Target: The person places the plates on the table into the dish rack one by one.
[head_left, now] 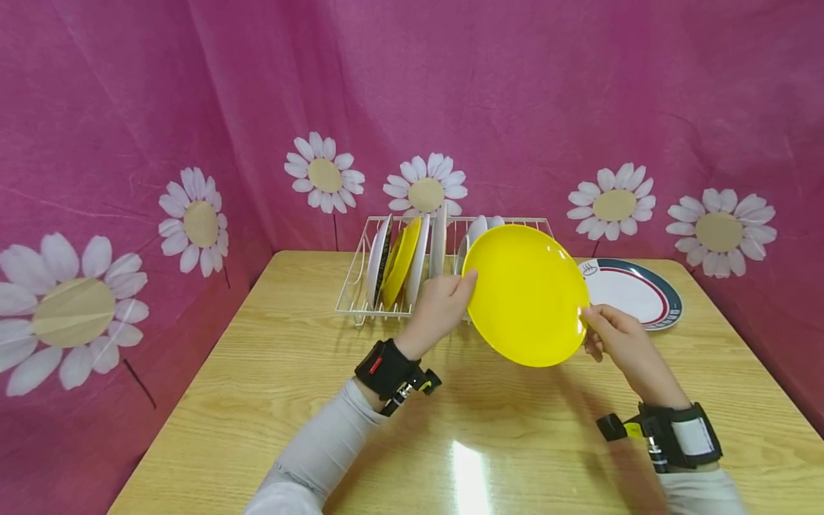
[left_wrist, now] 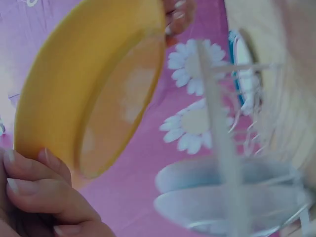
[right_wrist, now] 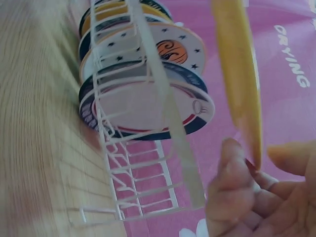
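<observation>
A round yellow plate [head_left: 528, 297] is held up tilted over the table in front of the rack, its flat face turned toward the head camera. My left hand [head_left: 440, 311] grips its left rim, thumb on the near face and fingers behind, as the left wrist view [left_wrist: 47, 195] also shows from below. At the opposite rim, my right hand [head_left: 618, 340] pinches the edge between thumb and fingers. In the right wrist view the plate [right_wrist: 239, 74] appears nearly edge-on. Behind the plate, the white wire dish rack [head_left: 352, 265] is partly hidden.
Several plates stand upright in the rack, among them another yellow plate [head_left: 404, 265] and a tall white plate [head_left: 439, 247]. An oval white plate with a dark rim [head_left: 621, 290] lies on the wooden table [head_left: 257, 372] at right. A pink flowered curtain [head_left: 515, 107] hangs behind.
</observation>
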Tool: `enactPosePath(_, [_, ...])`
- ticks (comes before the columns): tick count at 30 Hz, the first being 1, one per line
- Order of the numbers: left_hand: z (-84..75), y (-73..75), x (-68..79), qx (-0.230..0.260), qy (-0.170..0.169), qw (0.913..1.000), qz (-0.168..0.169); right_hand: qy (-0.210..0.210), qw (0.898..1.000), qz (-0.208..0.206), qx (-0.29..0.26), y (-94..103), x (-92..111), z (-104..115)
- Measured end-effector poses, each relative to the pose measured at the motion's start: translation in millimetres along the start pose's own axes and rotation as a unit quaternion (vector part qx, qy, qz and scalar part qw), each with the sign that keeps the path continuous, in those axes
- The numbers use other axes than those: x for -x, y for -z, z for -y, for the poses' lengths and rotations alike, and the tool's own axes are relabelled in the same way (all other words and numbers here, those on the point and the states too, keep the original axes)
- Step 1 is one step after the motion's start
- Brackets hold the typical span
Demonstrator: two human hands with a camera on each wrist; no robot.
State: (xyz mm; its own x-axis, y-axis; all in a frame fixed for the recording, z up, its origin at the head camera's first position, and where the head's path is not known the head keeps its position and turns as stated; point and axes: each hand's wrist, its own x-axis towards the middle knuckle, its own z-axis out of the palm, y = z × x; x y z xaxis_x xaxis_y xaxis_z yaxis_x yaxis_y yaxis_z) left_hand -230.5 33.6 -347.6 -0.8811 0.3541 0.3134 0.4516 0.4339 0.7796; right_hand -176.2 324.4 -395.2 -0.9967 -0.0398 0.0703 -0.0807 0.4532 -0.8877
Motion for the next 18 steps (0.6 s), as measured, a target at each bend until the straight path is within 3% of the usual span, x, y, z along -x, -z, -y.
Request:
enactPosePath(5, [-15.8, 11.8, -14.9, -0.046, -0.013, 0.9984, -0.030, -0.008, 0.996, -0.063, 0.067, -2.5, -11.3, -0.7])
enactPosePath(10, [-28.0, 19.2, -30.0, -0.080, -0.020, 0.9950, -0.057, -0.020, 0.980, -0.122, 0.154, -9.4, -22.0, -7.6])
enactPosePath(18, [-48.8, 24.8, -58.0, -0.164, -0.022, 0.9824, -0.087, 0.001, 0.966, -0.164, 0.201, -19.5, -33.2, -16.6])
